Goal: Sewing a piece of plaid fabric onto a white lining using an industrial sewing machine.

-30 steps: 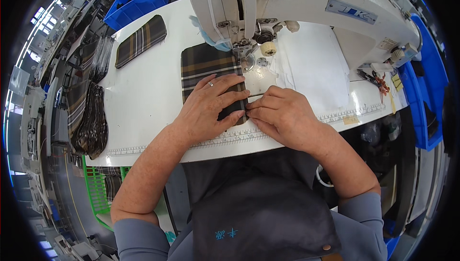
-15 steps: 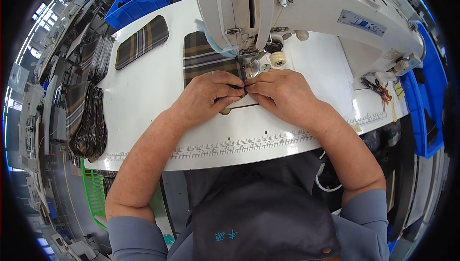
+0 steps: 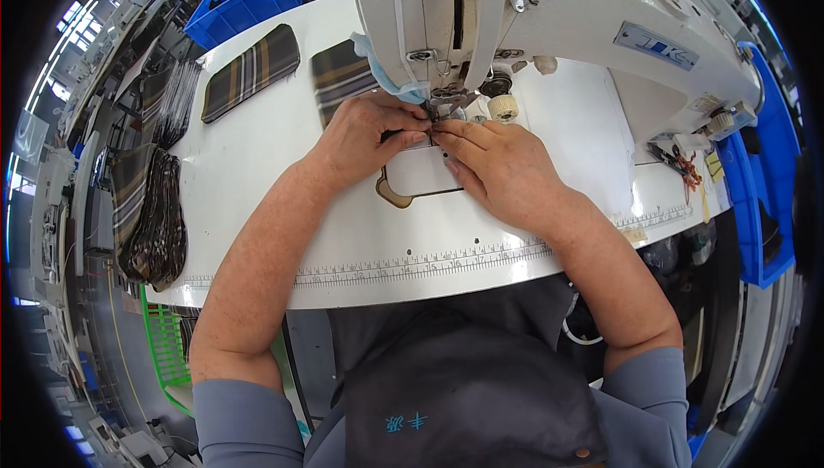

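Note:
A dark plaid fabric piece (image 3: 339, 73) lies under the white sewing machine (image 3: 403, 13), its near part covered by my fingers. My left hand (image 3: 369, 137) is closed on its near end, left of the presser foot (image 3: 436, 107). My right hand (image 3: 498, 163) has its fingers together, gripping the same fabric's right edge just below the needle area; the fingertips are partly hidden. A separate plaid piece (image 3: 249, 73) lies at the upper left of the white table (image 3: 249, 185).
Plaid stacks (image 3: 146, 210) line the table's left edge. A blue bin (image 3: 215, 17) stands at the back left, another (image 3: 747, 202) at the right. A green basket (image 3: 163, 339) sits below left. Paper sheets (image 3: 575, 116) and small tools (image 3: 678, 159) lie on the right.
Both hands and the fabric have moved away from my body, up into the machine; less of the fabric shows and the table in front of the hands is exposed.

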A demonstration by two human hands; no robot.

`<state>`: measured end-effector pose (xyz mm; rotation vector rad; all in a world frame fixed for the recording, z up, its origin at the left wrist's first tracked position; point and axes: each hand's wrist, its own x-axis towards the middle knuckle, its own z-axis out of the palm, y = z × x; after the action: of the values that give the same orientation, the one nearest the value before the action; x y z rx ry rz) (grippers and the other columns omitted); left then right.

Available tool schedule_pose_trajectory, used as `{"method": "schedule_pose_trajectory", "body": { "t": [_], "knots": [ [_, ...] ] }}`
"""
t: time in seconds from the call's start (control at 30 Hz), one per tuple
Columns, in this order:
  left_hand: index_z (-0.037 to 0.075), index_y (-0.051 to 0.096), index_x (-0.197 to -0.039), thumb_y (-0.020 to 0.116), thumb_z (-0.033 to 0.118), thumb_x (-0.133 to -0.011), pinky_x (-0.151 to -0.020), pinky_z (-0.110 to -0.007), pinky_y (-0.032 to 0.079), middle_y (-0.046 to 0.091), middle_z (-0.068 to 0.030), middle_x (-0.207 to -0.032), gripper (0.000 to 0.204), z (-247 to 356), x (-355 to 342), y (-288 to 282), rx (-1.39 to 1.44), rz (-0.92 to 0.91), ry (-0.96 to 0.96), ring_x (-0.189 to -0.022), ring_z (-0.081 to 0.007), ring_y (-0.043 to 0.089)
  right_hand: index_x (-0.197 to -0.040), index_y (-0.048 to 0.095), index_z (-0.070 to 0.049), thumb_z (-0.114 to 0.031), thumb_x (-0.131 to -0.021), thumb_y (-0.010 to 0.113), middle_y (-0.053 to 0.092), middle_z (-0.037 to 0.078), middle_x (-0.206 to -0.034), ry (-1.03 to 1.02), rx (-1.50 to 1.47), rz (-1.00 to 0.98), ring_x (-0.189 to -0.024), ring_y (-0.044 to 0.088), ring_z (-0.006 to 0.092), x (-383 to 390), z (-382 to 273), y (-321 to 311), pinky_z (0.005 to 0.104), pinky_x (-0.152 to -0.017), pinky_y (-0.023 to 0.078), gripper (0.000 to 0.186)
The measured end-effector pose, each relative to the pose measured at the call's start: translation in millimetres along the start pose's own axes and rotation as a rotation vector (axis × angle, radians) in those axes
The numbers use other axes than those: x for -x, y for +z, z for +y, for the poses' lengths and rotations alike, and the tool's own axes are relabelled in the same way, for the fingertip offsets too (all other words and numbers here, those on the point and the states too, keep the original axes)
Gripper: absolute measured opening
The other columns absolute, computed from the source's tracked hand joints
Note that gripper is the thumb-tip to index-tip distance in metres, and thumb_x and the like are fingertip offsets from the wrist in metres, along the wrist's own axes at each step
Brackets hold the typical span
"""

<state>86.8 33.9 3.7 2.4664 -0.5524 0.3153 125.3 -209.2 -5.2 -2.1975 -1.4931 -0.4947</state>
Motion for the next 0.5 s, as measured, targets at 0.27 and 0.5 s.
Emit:
{"method": "schedule_pose_trajectory", "body": {
  "t": [0.27,0.5],
  "knots": [
    [0.005,0.079,-0.105,0.079,0.017,-0.086,-0.092,-0.038,0.057,0.077,-0.0114,-0.108,0.023,9,2,-1,-0.186,0.014,0.037,-0.1,-0.0281,0.073,-0.115,0.071,-0.006,-0.017,-0.089,0.068,0.071,0.006,-0.117,0.021,-0.014,0.012,-0.093,0.067,0.0247,1,1,1,0.0384,-0.08,0.056,0.028],
    [0.005,0.074,-0.114,0.081,0.025,-0.085,-0.098,-0.045,0.053,0.068,-0.0111,-0.121,0.036,22,15,10,-0.239,0.055,-0.021,-0.112,-0.0324,0.066,-0.113,0.072,-0.006,-0.017,-0.089,0.068,0.071,0.005,-0.114,0.024,-0.069,0.061,-0.096,0.067,0.025,3,3,2,0.0382,-0.083,0.056,0.026]
  ]
}}
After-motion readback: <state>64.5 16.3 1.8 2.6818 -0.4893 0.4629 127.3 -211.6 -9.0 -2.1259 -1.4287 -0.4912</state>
